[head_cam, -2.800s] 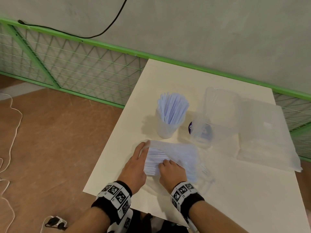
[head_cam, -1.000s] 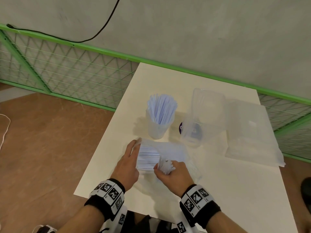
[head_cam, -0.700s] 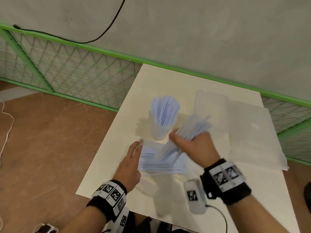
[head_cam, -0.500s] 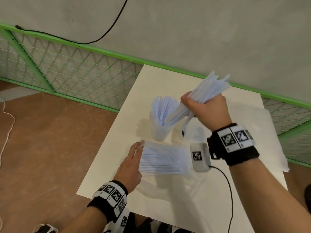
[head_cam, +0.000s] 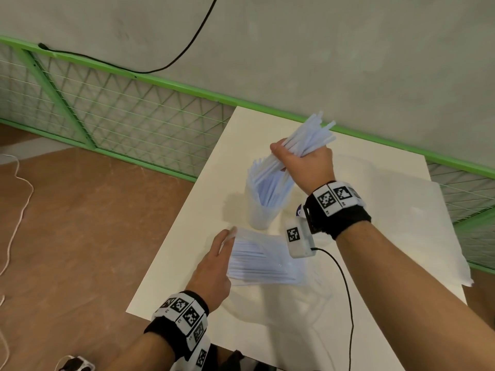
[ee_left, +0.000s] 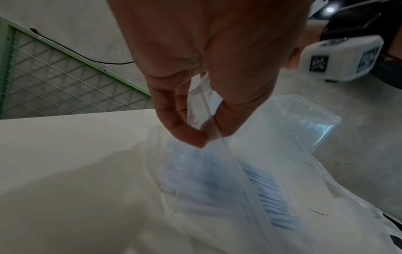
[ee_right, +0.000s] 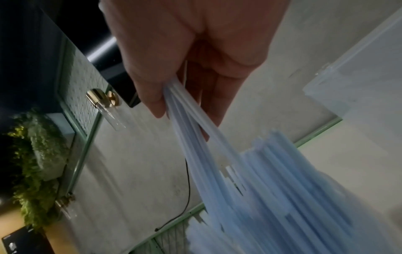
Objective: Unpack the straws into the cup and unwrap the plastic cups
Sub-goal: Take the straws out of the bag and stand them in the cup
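Note:
My right hand [head_cam: 288, 156] grips a bundle of pale blue straws [head_cam: 308, 137], tilted, with the lower ends among the straws standing in the clear cup [head_cam: 261, 212]. The right wrist view shows my right hand [ee_right: 180, 110] curled round the bundle [ee_right: 239, 163]. The straw bag [head_cam: 262, 263] lies flat in front of the cup, with straws still inside. My left hand [head_cam: 227, 236] pinches its left edge; thumb and finger of that left hand [ee_left: 202, 135] squeeze the film of the bag [ee_left: 217, 180]. The wrapped plastic cups [ee_left: 304, 120] lie behind, mostly hidden in the head view by my right wrist.
A large clear plastic sheet [head_cam: 401, 223] covers the table's right side. The white table [head_cam: 187, 263] ends just left of my left hand, with brown floor below. A green mesh fence [head_cam: 134, 116] runs along the wall. A black cable [head_cam: 345, 290] hangs from my right wrist.
My right hand pulled a bundle of straws out of the bag, lifted it up and back, and now has its lower ends in the cup. My left hand stayed on the bag's edge.

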A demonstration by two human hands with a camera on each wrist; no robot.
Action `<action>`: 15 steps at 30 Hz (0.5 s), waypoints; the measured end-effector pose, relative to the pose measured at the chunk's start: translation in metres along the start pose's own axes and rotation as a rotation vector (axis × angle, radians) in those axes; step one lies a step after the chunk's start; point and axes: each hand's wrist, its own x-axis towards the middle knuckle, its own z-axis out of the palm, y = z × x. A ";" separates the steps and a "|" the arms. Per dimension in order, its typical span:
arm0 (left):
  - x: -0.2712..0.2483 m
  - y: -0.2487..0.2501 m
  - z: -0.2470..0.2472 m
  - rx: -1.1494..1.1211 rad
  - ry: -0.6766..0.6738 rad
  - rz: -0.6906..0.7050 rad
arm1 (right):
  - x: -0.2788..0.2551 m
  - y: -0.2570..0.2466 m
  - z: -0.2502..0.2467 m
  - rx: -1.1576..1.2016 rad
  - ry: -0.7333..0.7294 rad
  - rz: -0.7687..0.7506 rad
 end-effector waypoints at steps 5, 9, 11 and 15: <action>0.001 -0.001 0.000 -0.002 -0.006 0.005 | 0.000 0.002 0.002 -0.059 -0.020 0.033; 0.002 -0.002 -0.001 -0.023 -0.003 -0.004 | -0.010 0.023 0.002 -0.137 -0.044 0.063; 0.001 -0.002 -0.001 -0.023 -0.002 -0.003 | -0.007 0.033 0.005 -0.194 -0.048 0.072; 0.001 -0.002 -0.001 -0.023 -0.005 -0.002 | 0.000 0.038 0.007 -0.468 -0.175 0.074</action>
